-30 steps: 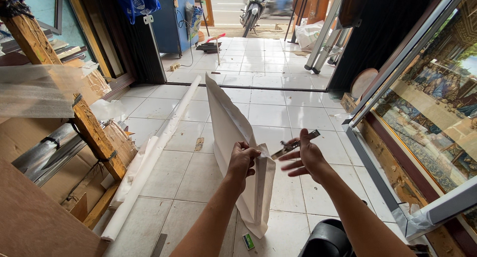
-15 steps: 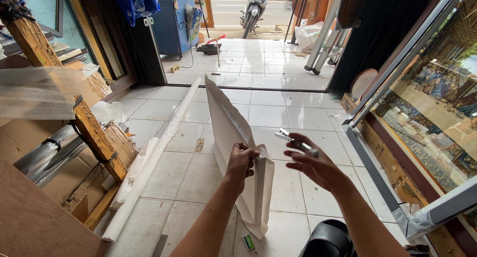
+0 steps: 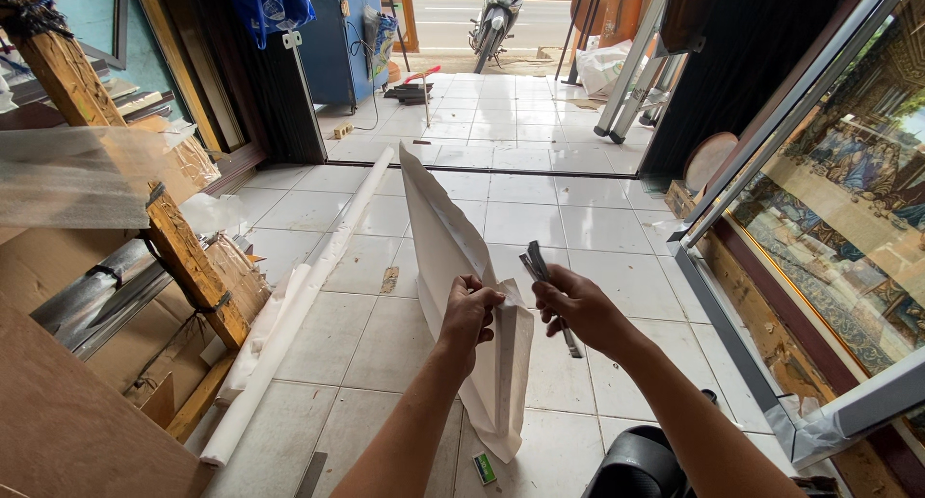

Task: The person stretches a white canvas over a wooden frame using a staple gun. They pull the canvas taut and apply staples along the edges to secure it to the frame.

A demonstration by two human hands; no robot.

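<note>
A long white paper sheet [image 3: 453, 257] stands on edge over the tiled floor [image 3: 578, 223], near centre of the scene; its far tip points away toward the doorway and its near end hangs folded toward the floor. The left hand [image 3: 470, 310] pinches the upper edge of the sheet, fingers pressed together on the paper. The right hand [image 3: 578, 310], just right of the left, is closed around a slim metal cutter [image 3: 541, 276], whose upper end rises above the fist close to the sheet's upper edge; whether it touches the paper cannot be told. Left of the sheet, a long white roll [image 3: 308, 296] lies on the floor, running from near left to far centre. Further left, a tilted wooden beam [image 3: 183, 257] leans over stacked brown panels [image 3: 67, 431]. On the right, a metal-framed picture [image 3: 848, 199] stands along the floor's right edge. A small green-and-white box [image 3: 485, 468] lies on the floor beneath the sheet's near end. Bare tiles extend between the sheet and the picture and far toward the doorway.
</note>
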